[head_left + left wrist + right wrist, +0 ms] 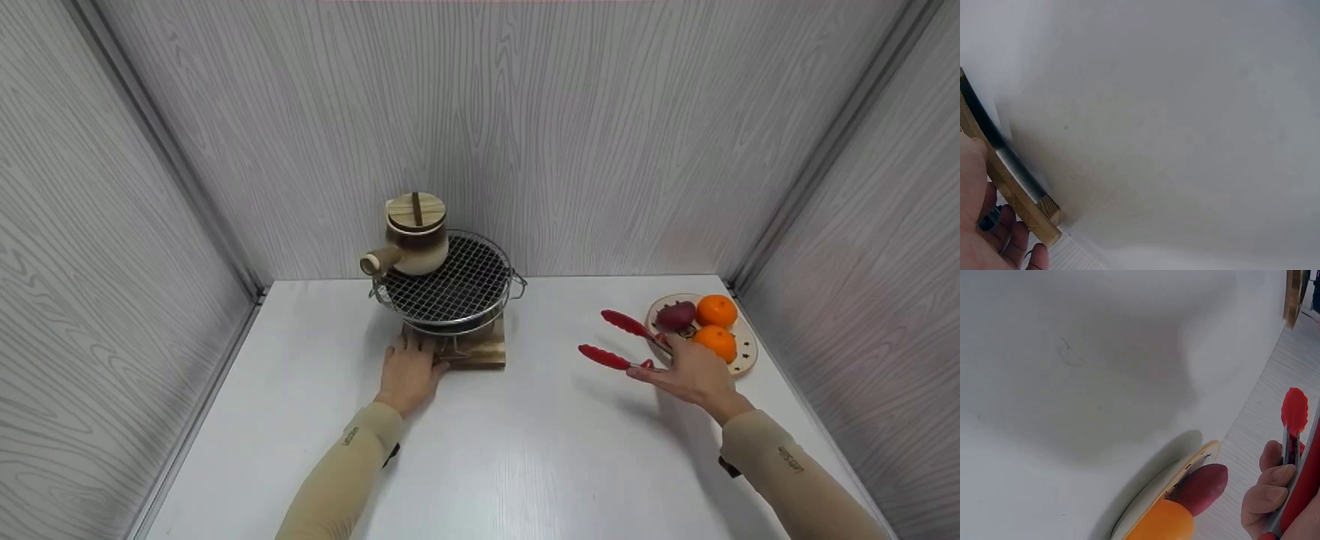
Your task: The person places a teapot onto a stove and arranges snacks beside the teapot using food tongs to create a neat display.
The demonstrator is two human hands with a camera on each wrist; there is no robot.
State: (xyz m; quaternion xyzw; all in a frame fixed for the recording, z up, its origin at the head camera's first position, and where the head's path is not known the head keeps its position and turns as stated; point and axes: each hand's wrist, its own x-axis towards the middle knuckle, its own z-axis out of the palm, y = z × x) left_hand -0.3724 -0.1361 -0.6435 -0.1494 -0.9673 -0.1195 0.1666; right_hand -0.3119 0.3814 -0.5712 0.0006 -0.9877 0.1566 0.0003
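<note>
At the front left corner of a wooden board (480,354), my left hand (409,375) holds the edge. Its thumb lies along the front edge of the board (1019,205), with the fingers (1016,242) over the far side. A round wire grill (472,285) stands on this board. On the grill's left part sits a brown and cream pot (420,251) with a wooden lid (417,210) and side handle. My right hand (697,375) grips red-tipped tongs (607,357), their arms spread apart above the table. Nothing is between the tips of the tongs.
Beside and partly beneath my right hand is a patterned plate (744,360). It bears two oranges (716,310) and a dark purple oval item (676,316). Grey wood-grain walls (600,135) enclose the white table (525,450) at the back and sides.
</note>
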